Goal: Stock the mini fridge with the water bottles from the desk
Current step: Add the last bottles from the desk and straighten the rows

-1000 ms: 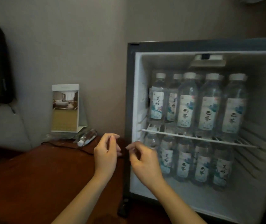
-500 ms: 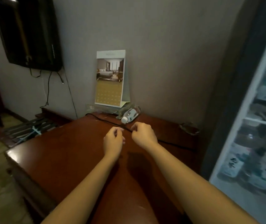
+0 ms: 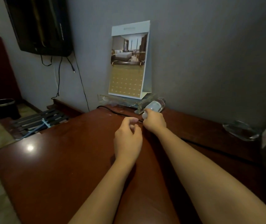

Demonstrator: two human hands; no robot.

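Water bottle [image 3: 156, 105] lies on its side at the back of the counter [image 3: 61, 162], close to the wall, white cap end pointing toward the camera. Body is clear and partly hidden behind the hand, label not readable. Right hand [image 3: 155, 123] is clamped round the neck/cap end of it, knuckles toward the camera, cap poking out at the top left of the fist. Can't tell if the bottle is lifted or resting on the wood. Left hand [image 3: 127, 138] sits just left of the right one, above the counter, fingers loosely curled, holding nothing, not touching the bottle. Both forearms come in from the bottom edge. Directly left of the bottle: a clear acrylic tray [image 3: 111, 99] against the wall, with a tent calendar [image 3: 128, 62] standing upright on it, hotel room photo on top, date grid below. A black cable [image 3: 112, 111] runs across the counter in front of the tray and passes under the hands toward the right. Glass ashtray [image 3: 240, 130] sits far right on the counter, well apart from the bottle. Wall-mounted TV [image 3: 40, 25] upper left with loose leads hanging below it. On the floor at left: a dark waste bin [image 3: 6, 108] and a low slatted rack [image 3: 40, 119] beside the counter end.
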